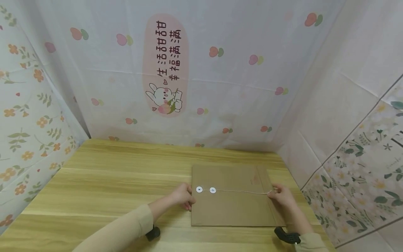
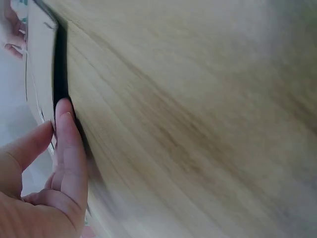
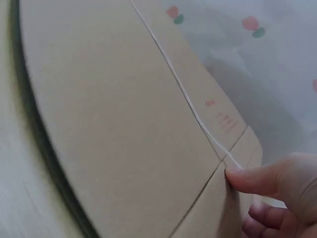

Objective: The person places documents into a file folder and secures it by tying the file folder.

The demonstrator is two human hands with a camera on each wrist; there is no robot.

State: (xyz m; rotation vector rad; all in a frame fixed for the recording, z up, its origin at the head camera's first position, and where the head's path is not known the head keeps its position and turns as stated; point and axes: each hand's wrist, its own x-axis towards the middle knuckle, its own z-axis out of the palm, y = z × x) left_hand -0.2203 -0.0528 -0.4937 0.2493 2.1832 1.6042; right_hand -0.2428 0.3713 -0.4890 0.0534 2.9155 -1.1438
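Note:
A brown kraft document envelope (image 1: 230, 210) lies over the right part of the table, with two white button discs (image 1: 212, 190) near its left edge. From the discs a thin white string (image 1: 245, 191) runs across to the right edge. My left hand (image 1: 184, 196) pinches the left edge, thumb on top and fingers beneath, as the left wrist view shows. At the opposite edge my right hand (image 1: 283, 196) grips the creased end, its thumb (image 3: 257, 178) pressing the string against the card. Small red print (image 3: 227, 121) sits near that crease.
The wood-grain table (image 1: 110, 182) extends left of the envelope. A white curtain (image 1: 239, 105) with fruit prints hangs at the back, and floral cloths (image 1: 359, 189) enclose the sides. Black wrist straps (image 1: 287, 236) show near the sleeves.

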